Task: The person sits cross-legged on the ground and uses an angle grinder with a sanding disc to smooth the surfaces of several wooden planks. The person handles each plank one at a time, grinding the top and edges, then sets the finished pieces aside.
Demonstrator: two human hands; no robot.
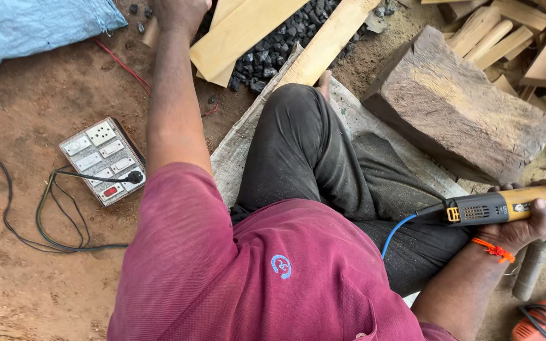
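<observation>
My right hand (521, 228) is closed around a yellow-and-black power tool (507, 206), while my left hand (178, 14) reaches to pale wooden planks (241, 35), grip unclear.

The person wears a short-sleeved shirt (273, 271) of deep magenta-red knit cloth, its sleeves ending above the elbows, with a small light-blue round emblem (280, 266) stitched on the front. The trousers (311, 158) are dark charcoal grey, creased at the knee and dusted all over with pale sawdust. Around the right wrist sits a bright orange thread band (494, 251), knotted, with frayed ends. Both forearms are bare.
</observation>
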